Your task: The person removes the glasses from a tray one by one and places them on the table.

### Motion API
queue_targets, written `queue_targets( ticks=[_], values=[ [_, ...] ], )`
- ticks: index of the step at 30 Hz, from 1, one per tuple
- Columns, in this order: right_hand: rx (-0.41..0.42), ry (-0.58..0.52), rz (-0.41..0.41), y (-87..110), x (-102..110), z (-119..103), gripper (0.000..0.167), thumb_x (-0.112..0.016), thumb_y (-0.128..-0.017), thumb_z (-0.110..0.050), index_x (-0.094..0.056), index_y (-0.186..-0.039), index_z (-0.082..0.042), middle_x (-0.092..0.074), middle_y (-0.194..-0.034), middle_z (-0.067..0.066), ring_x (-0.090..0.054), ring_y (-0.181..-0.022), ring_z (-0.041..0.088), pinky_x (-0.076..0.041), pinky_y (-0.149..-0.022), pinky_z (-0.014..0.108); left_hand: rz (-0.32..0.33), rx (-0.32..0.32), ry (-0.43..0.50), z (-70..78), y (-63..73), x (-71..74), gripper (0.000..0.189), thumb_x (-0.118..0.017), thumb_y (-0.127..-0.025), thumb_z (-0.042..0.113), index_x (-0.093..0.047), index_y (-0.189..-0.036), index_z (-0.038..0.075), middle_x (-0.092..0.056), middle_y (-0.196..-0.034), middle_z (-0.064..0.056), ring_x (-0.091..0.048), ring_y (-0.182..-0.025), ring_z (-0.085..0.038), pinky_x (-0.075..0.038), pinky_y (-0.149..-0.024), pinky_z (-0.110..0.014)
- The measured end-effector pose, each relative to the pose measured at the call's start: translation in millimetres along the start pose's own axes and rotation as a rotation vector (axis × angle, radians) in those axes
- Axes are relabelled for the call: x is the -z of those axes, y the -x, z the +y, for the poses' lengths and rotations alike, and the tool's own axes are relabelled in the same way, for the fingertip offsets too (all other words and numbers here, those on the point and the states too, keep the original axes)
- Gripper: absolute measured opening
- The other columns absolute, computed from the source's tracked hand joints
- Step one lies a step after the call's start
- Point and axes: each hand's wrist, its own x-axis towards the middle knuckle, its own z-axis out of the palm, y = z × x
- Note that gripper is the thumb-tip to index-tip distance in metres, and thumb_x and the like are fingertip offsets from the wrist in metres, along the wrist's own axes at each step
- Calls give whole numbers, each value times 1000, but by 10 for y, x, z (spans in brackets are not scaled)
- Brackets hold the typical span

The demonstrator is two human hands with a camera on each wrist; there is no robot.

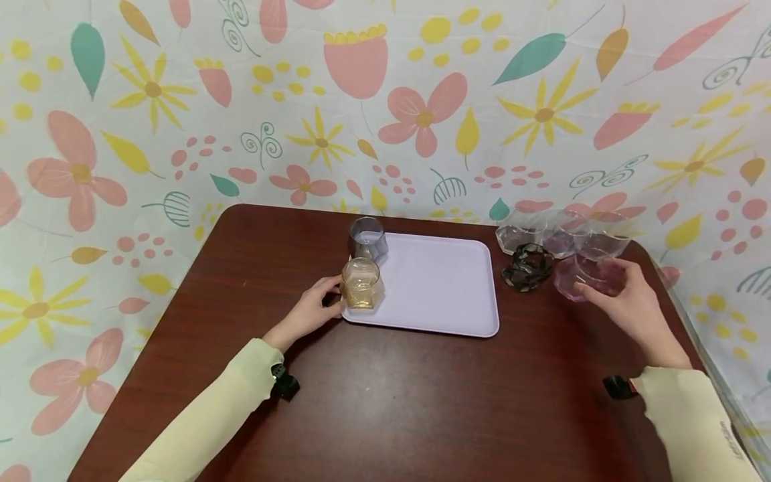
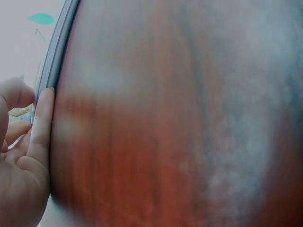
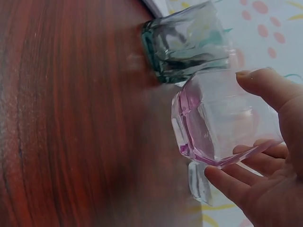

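Observation:
At the tray's near left corner my left hand (image 1: 310, 311) holds an amber glass (image 1: 361, 288), with thumb and fingers around its left side. In the left wrist view some fingers (image 2: 41, 123) lie along the tray's rim. A grey glass (image 1: 368, 239) stands just behind the amber one, at the far left corner of the pale lilac tray (image 1: 440, 288). On the right, my right hand (image 1: 638, 308) grips a pink-tinted faceted glass (image 3: 203, 123) between thumb and fingers. Beside that glass is a dark greenish glass (image 3: 184, 47).
Several clear glasses stand along the back right of the brown table (image 1: 385, 402), among them one at the left end (image 1: 517, 235) and one at the right (image 1: 605, 242). A flower-patterned cloth (image 1: 421, 174) hangs right behind the table.

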Motion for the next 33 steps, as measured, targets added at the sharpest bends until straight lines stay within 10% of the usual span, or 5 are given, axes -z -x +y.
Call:
queue_targets(
  ticks=[6,13,33],
  values=[
    [-16,25,-34,-109,-75,82,86,-74,-96,-42,-30,-151,6,-42,-143,36,-48,-122,50,-42,-73,18,-4,9,1,-11,10,-20,60,-67,-95,1,-48,-152,-3,-53,-142,-23,-58,-126,-38,-62,-77,-26],
    [-35,14,-32,-186,-141,79,89,-71,-97,-44,-26,-151,9,-38,-144,39,-43,-126,54,-41,-94,68,7,-6,0,-13,17,-31,60,-67,-94,1,-49,-151,-4,-54,-142,-24,-59,-125,-38,-62,-77,-27],
    [14,-125,-103,-246,-202,161,88,-67,-102,-34,-13,-159,6,-32,-153,38,-43,-126,53,-35,-70,2,6,-9,-27,-10,6,2,59,-68,-96,3,-49,-151,-4,-54,-142,-24,-58,-125,-39,-62,-78,-28]
  ],
)
